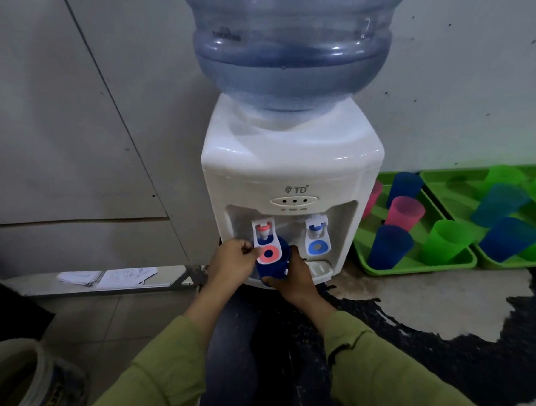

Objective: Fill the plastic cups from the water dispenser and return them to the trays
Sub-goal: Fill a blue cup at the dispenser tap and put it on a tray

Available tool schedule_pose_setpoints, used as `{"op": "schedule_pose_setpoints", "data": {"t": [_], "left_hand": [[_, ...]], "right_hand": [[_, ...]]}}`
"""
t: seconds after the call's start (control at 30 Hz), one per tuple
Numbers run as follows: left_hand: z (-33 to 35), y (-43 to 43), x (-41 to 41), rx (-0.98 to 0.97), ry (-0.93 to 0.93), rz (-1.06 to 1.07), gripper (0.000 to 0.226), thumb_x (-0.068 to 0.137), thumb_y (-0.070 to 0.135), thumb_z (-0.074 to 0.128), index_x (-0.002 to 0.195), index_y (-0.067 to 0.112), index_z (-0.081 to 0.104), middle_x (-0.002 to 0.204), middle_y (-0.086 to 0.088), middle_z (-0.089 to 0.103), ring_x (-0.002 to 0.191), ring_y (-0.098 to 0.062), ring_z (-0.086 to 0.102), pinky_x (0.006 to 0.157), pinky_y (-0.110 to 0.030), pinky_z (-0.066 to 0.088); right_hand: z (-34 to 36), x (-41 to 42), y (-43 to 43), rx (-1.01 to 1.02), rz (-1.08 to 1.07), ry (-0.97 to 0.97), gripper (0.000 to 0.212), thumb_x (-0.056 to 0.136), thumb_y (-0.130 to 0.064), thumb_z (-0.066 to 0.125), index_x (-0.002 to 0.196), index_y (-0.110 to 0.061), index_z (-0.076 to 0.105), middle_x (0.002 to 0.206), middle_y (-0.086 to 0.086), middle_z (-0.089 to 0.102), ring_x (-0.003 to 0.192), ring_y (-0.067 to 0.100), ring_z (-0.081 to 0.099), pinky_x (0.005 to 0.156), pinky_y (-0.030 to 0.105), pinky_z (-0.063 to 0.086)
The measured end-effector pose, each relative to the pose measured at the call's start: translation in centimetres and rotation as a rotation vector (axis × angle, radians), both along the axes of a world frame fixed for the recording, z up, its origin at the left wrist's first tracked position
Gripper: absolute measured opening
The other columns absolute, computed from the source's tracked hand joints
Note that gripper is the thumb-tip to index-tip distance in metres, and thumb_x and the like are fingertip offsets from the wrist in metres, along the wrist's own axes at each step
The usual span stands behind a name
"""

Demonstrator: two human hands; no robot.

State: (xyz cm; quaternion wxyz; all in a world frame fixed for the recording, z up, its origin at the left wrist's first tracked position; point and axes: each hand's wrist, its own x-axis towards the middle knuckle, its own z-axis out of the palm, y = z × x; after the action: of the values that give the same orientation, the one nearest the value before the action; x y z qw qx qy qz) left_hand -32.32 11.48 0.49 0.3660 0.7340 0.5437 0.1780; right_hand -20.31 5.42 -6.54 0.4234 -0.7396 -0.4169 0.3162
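I hold a dark blue cup (273,262) under the red tap (264,230) of the water dispenser (290,173). My right hand (290,278) is wrapped around the cup from the right side and below. My left hand (231,261) is just left of the cup, and its fingers pinch the edge of the red tap's lever (268,253). The cup stands up straight, with its open top right under the spout, so I think the water can drop right in. I cannot see how full it is.

The green trays (418,266) sit on the floor to the right of the dispenser, with more cups in them. My right hand is the nearer one to them, so I think it should carry the cup over, kept upright.
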Motion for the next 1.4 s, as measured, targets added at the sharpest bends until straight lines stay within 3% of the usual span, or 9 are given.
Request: {"op": "schedule_pose_setpoints", "data": {"t": [0.2,0.4,0.57,0.7,0.9,1.1,1.17,1.27,1.4], "left_hand": [[-0.5,0.5,0.2,0.090,0.047,0.018,0.019,0.087,0.033,0.061,0.070,0.026,0.058,0.075,0.002,0.062,0.074,-0.020,0.058,0.065,-0.027,0.040],[-1.1,-1.2,-0.6,0.102,-0.194,0.120,0.004,0.085,0.025,0.063,0.086,0.023,0.061,0.076,0.013,0.061,0.071,-0.003,0.057,0.058,-0.018,0.039],[-1.6,-3.0,-0.9,0.102,-0.231,0.191,0.004,0.085,0.022,0.063,0.088,0.022,0.061,0.077,0.012,0.062,0.072,-0.008,0.058,0.058,-0.021,0.040],[-2.0,-5.0,-0.3,0.090,-0.229,0.207,0.007,0.086,0.027,0.063,0.089,0.022,0.060,0.077,0.015,0.059,0.072,0.004,0.054,0.056,-0.013,0.036],[-3.3,-9.3,1.9,0.078,-0.221,0.224,0.006,0.088,0.026,0.061,0.089,0.020,0.059,0.079,0.013,0.059,0.074,0.003,0.054,0.060,-0.011,0.037],[-4.0,-14.2,7.4,0.070,-0.239,0.225,0.008,0.088,0.023,0.061,0.092,0.017,0.061,0.083,0.006,0.063,0.080,-0.010,0.058,0.067,-0.020,0.040],[-3.9,-15.9,10.0,0.080,-0.269,0.211,0.004,0.087,0.024,0.062,0.087,0.020,0.060,0.079,0.010,0.063,0.077,-0.007,0.058,0.064,-0.015,0.039],[-3.4,-18.0,14.2,0.081,-0.310,0.155,0.006,0.087,0.025,0.062,0.084,0.021,0.058,0.080,0.008,0.064,0.077,-0.008,0.059,0.065,-0.014,0.040],[-2.0,-19.8,19.8,0.075,-0.309,0.090,0.008,0.088,0.027,0.061,0.089,0.020,0.058,0.084,0.004,0.062,0.082,-0.013,0.058,0.069,-0.024,0.039]], "right_hand": [[0.7,0.0,-0.2,-0.010,0.029,-0.014,0.071,0.068,-0.015,0.079,0.127,-0.014,0.039,0.130,0.006,0.053,0.118,0.024,0.052,0.101,0.037,0.045],[1.3,0.9,-1.3,-0.098,0.044,-0.036,0.065,0.068,-0.015,0.078,0.123,-0.012,0.043,0.128,0.008,0.054,0.118,0.026,0.052,0.099,0.037,0.046],[1.5,1.9,-3.2,-0.099,0.092,-0.034,0.068,0.066,-0.013,0.080,0.122,-0.009,0.043,0.129,0.008,0.053,0.118,0.024,0.052,0.097,0.035,0.047],[1.3,2.8,-4.5,-0.114,0.115,-0.051,0.068,0.062,-0.018,0.081,0.119,-0.012,0.044,0.124,0.006,0.056,0.113,0.023,0.055,0.089,0.031,0.049],[0.5,5.8,-8.1,-0.069,0.137,-0.015,0.062,0.056,-0.019,0.083,0.104,-0.021,0.044,0.111,0.001,0.058,0.102,0.017,0.057,0.076,0.026,0.046],[1.1,11.7,-13.8,-0.001,0.111,0.015,0.066,0.060,-0.014,0.082,0.116,-0.013,0.047,0.119,0.007,0.059,0.108,0.026,0.057,0.091,0.045,0.050],[1.7,14.5,-16.0,0.029,0.087,0.009,0.066,0.062,-0.015,0.081,0.118,-0.014,0.048,0.118,0.004,0.059,0.107,0.022,0.057,0.090,0.039,0.050],[3.3,18.8,-18.8,0.082,0.049,0.003,0.067,0.062,-0.011,0.083,0.120,-0.015,0.048,0.108,-0.007,0.054,0.100,0.011,0.053,0.074,0.013,0.041],[6.1,24.2,-21.5,0.123,0.006,-0.016,0.074,0.061,-0.013,0.085,0.125,-0.012,0.046,0.112,-0.005,0.054,0.102,0.010,0.051,0.071,0.009,0.036]]}}
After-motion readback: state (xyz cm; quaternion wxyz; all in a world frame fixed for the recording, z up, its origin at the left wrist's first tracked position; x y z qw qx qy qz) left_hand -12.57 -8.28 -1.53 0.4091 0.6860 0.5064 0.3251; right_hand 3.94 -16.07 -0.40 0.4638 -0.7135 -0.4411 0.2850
